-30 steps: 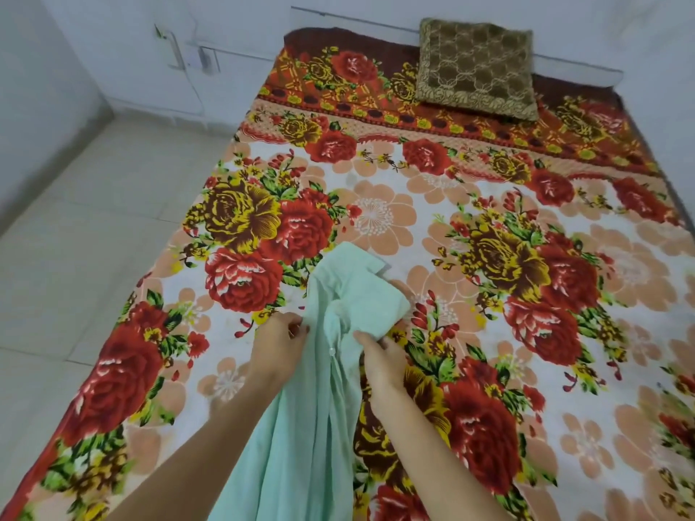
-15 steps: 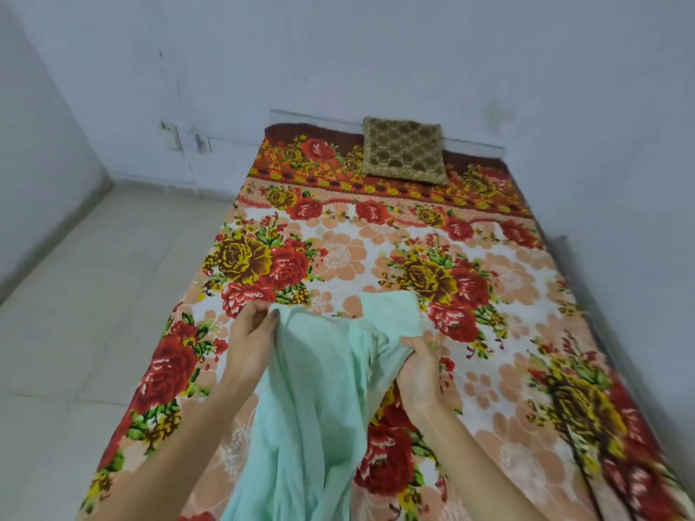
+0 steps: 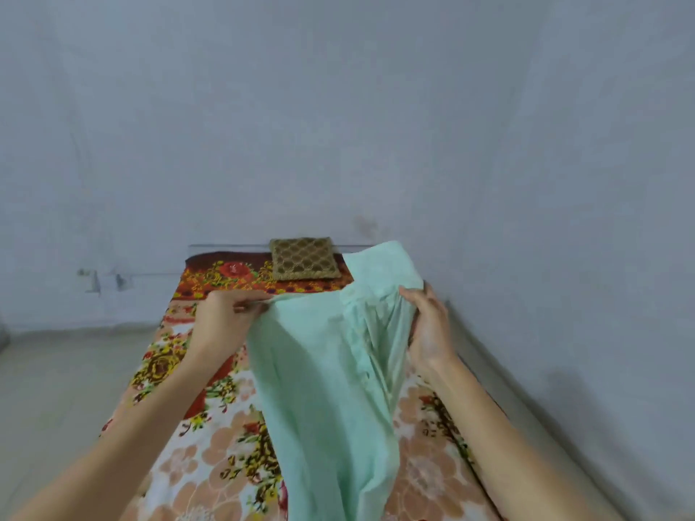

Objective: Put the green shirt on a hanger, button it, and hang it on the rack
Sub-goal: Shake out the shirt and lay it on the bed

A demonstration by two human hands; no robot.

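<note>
The pale green shirt (image 3: 331, 370) hangs in the air above the bed, held up between both hands. My left hand (image 3: 222, 317) pinches its top edge at the left. My right hand (image 3: 428, 329) grips the bunched fabric at the right, near the collar, which sticks up above it. A row of small buttons runs down the shirt's front near my right hand. The lower part of the shirt drops out of the bottom of the view. No hanger and no rack show in the head view.
Under the shirt lies a bed with a floral sheet (image 3: 210, 445). A brown patterned cushion (image 3: 304, 259) rests at its far end against the blue-grey wall (image 3: 338, 126). Tiled floor (image 3: 64, 377) lies to the left; another wall runs close along the bed's right side.
Both hands have lifted the shirt off the bed and spread its top apart. The camera has tilted up, so more wall and less bed shows.
</note>
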